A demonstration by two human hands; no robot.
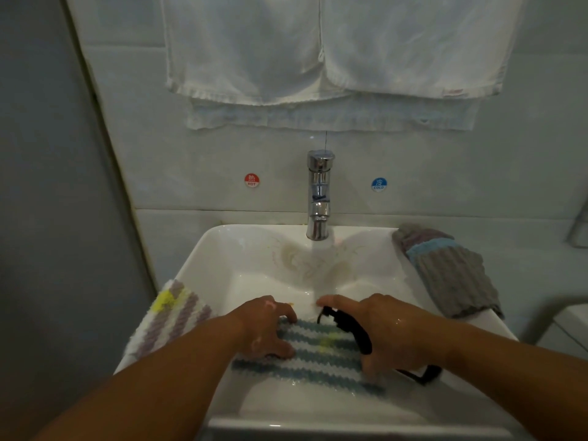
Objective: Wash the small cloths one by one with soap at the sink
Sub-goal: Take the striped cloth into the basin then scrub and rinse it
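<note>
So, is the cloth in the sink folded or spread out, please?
Spread: the cloth lies flat in the sink, its stripes unbroken.

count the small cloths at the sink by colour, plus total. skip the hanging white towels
Blue-and-white striped cloth, in the sink: 1
Purple-and-white striped cloth, on its left rim: 1
Grey cloth, on its right rim: 1
Total: 3
</note>
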